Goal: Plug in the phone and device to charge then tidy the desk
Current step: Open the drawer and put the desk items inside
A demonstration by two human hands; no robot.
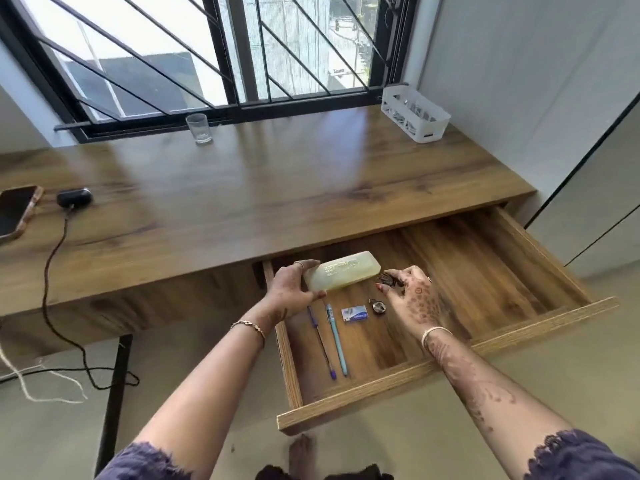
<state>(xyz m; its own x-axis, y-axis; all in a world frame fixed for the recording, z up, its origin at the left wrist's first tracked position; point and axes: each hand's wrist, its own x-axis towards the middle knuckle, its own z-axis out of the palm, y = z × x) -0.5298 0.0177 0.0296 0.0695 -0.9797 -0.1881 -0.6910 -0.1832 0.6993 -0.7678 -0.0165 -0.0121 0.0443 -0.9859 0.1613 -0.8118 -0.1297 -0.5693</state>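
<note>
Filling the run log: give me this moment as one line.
stage: tidying | left hand: grips case | right hand: pinches dark item | drawer: open, pens inside | phone: on desk

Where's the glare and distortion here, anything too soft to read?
Head view: window blown out, pale reflections streak the desk top; wide-angle lens bows the desk edge and splays the drawer; left hand on the pale case reads fine, the small dark item in the right hand is too soft to identify.
</note>
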